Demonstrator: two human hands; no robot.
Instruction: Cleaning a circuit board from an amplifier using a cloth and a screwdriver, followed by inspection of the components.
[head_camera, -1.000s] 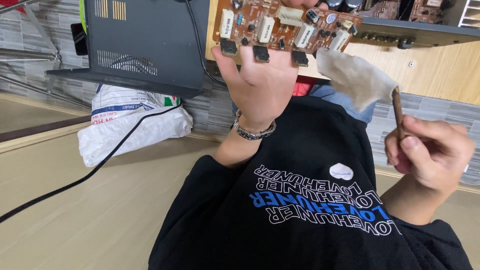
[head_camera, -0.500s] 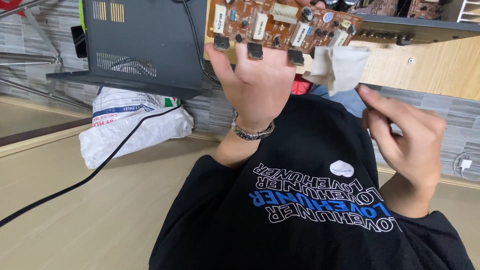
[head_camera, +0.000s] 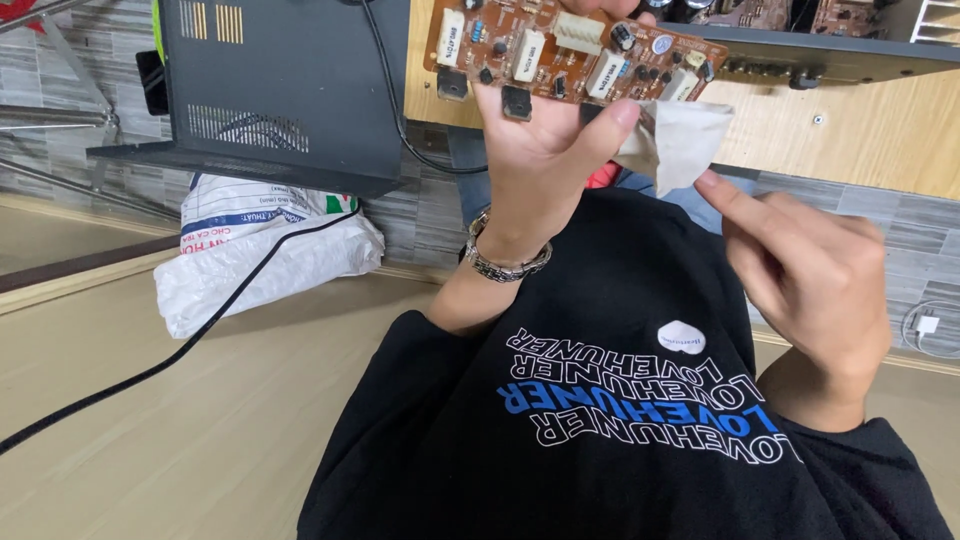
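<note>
Circuit board (head_camera: 570, 50), brown, studded with small white and black parts, held up near the top of the view, in front of the edge of a wooden bench (head_camera: 850, 130). Long axis runs left to right, right end dipping slightly; parts side faces the camera.

Left hand (head_camera: 545, 150) grips the board from below: fingers go up behind it, thumb closed onto its lower right edge, so the hand is clamped on the board. A metal bracelet (head_camera: 505, 262) sits on that wrist.

White cloth (head_camera: 675, 140) hangs crumpled just under the board's right end, touching the left thumb. Right hand (head_camera: 810, 270) is loosely curled, forefinger stretched out, its tip touching the cloth's lower edge; it pinches nothing that I can tell.

Board's left end is free, with open room below it. Further left a dark metal case (head_camera: 290, 90) with vent slots; a black cable (head_camera: 200, 330) trails from it across the tan floor (head_camera: 150, 450). A white plastic bag (head_camera: 260, 250) lies under the case.
</note>
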